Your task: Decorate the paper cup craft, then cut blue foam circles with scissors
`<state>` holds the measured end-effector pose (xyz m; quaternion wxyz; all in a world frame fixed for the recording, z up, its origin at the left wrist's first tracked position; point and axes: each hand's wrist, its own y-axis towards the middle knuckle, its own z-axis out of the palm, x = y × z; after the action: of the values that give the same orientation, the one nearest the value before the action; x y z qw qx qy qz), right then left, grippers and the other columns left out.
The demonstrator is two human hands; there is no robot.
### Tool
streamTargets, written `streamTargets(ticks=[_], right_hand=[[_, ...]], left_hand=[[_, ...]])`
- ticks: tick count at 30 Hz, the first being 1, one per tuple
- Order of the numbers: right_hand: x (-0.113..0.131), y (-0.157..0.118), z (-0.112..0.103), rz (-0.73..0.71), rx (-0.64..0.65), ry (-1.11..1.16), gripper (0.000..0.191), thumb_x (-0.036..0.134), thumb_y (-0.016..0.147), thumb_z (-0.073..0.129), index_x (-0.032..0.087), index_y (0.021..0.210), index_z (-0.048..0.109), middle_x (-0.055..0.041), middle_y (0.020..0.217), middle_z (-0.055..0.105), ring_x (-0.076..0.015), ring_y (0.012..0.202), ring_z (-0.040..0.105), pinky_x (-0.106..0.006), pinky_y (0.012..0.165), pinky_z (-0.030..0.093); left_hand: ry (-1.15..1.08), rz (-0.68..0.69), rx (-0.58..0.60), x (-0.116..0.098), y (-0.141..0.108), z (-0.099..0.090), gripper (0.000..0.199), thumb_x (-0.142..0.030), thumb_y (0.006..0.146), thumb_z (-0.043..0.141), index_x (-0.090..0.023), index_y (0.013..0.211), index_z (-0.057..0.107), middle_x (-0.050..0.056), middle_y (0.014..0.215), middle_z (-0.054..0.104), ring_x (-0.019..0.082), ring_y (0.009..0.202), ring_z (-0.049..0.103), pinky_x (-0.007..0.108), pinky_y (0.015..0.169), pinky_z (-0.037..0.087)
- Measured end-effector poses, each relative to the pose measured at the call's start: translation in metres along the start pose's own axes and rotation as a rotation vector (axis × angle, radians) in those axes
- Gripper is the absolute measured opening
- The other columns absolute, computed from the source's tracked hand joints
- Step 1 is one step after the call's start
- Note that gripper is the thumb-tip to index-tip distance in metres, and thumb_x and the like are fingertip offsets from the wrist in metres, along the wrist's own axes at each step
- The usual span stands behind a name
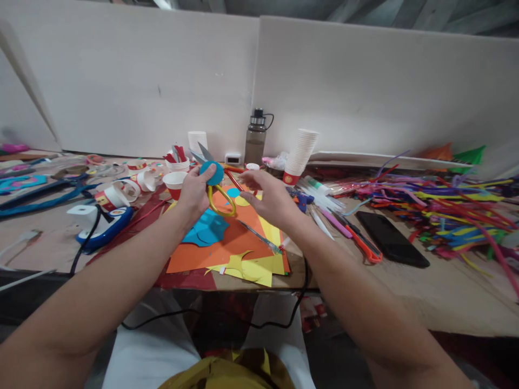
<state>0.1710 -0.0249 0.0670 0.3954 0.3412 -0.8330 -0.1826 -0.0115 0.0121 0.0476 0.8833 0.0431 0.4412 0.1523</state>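
My left hand (197,189) pinches a round blue paper disc (211,173) and a pair of scissors with yellow handles (221,201); the grey blades point up and away, slightly parted. To its right, my right hand (270,195) is raised with thumb and fingers apart and nothing visible between them. A red-orange rod-like item (234,180) shows just beyond its fingertips; whether they touch, I cannot tell. Beneath the hands lie orange paper (192,258), cut blue paper (207,229), yellow scraps (259,270) and a pen (257,234).
Paper cups (300,154) stand stacked at the back, near a dark water bottle (255,143). A phone (391,237) and an orange cutter (365,246) lie right, before a heap of pipe cleaners (454,200). A blue-and-white device (105,229) and cut cups (113,195) are left.
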Motion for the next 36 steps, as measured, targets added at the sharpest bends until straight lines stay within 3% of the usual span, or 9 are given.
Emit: streamTargets(ticks=[4,7,12,19,23,27,30,33,36], right_hand=[[-0.003,-0.009,0.027,0.017,0.062,-0.163,0.071,0.027,0.077,0.068,0.018,0.14,0.036,-0.0152,0.137,0.047,-0.0275,0.131,0.041,-0.046,0.109,0.035],[-0.003,-0.011,0.04,0.105,0.048,-0.17,0.087,0.022,0.073,0.069,0.024,0.147,0.023,-0.0153,0.135,0.046,-0.0297,0.128,0.043,-0.048,0.103,0.041],[0.0,-0.005,0.027,0.21,-0.02,-0.26,0.079,0.016,0.07,0.061,0.02,0.144,0.033,-0.0153,0.124,0.054,-0.0282,0.113,0.054,-0.041,0.092,0.047],[-0.03,0.0,-0.009,0.448,0.249,-0.468,0.058,0.035,0.074,0.062,0.015,0.128,0.054,-0.0145,0.11,0.068,-0.0277,0.094,0.064,-0.031,0.074,0.046],[-0.049,0.0,-0.012,0.501,0.393,-0.61,0.049,0.033,0.077,0.06,0.02,0.124,0.059,-0.0121,0.107,0.071,-0.0271,0.09,0.066,-0.029,0.07,0.046],[-0.051,0.0,-0.01,0.481,0.416,-0.669,0.047,0.024,0.075,0.063,0.017,0.122,0.06,-0.0144,0.108,0.07,-0.0287,0.095,0.065,-0.032,0.078,0.046],[-0.043,0.0,-0.006,0.452,0.374,-0.755,0.041,0.028,0.078,0.064,0.009,0.115,0.064,-0.0233,0.115,0.064,-0.0368,0.109,0.057,-0.045,0.092,0.041],[-0.026,-0.002,0.007,0.248,0.243,-0.713,0.045,0.037,0.085,0.059,0.009,0.12,0.061,-0.0225,0.122,0.059,-0.0351,0.116,0.051,-0.048,0.099,0.036],[-0.006,-0.006,0.028,-0.036,0.283,-0.422,0.043,0.037,0.089,0.056,0.016,0.128,0.057,-0.0131,0.127,0.058,-0.0255,0.12,0.047,-0.041,0.104,0.034]], left_hand=[[0.014,0.01,0.069,0.006,-0.009,0.005,0.024,-0.023,0.066,0.08,-0.016,0.074,0.058,0.0,0.069,0.066,0.01,0.058,0.06,0.024,0.059,0.05],[0.027,-0.004,0.146,0.011,-0.017,0.01,0.028,-0.024,0.061,0.083,-0.015,0.072,0.059,0.0,0.067,0.065,0.011,0.061,0.061,0.024,0.062,0.05],[0.077,-0.089,0.272,0.006,-0.02,0.015,0.026,-0.024,0.06,0.084,-0.014,0.075,0.065,0.001,0.072,0.067,0.011,0.065,0.062,0.024,0.066,0.05],[0.06,-0.084,-0.016,-0.009,0.005,-0.005,0.021,-0.022,0.065,0.079,-0.018,0.076,0.062,-0.002,0.067,0.064,0.01,0.061,0.058,0.022,0.055,0.044],[0.033,-0.06,-0.043,-0.011,0.009,-0.008,0.021,-0.022,0.066,0.078,-0.019,0.074,0.059,-0.004,0.064,0.061,0.01,0.058,0.055,0.022,0.05,0.039],[-0.006,-0.026,-0.022,-0.014,0.008,-0.005,0.023,-0.021,0.065,0.079,-0.02,0.071,0.057,-0.005,0.058,0.057,0.008,0.051,0.049,0.02,0.041,0.029],[-0.003,-0.036,-0.044,-0.016,0.009,-0.005,0.023,-0.022,0.066,0.078,-0.019,0.069,0.055,-0.005,0.055,0.053,0.006,0.046,0.044,0.019,0.038,0.025],[0.012,-0.029,-0.053,-0.014,0.011,-0.006,0.023,-0.025,0.069,0.076,-0.018,0.068,0.054,-0.005,0.054,0.051,0.006,0.044,0.044,0.018,0.038,0.025],[0.015,-0.013,-0.035,-0.011,0.012,-0.008,0.022,-0.026,0.071,0.074,-0.018,0.069,0.053,-0.005,0.054,0.051,0.006,0.044,0.045,0.018,0.038,0.026]])
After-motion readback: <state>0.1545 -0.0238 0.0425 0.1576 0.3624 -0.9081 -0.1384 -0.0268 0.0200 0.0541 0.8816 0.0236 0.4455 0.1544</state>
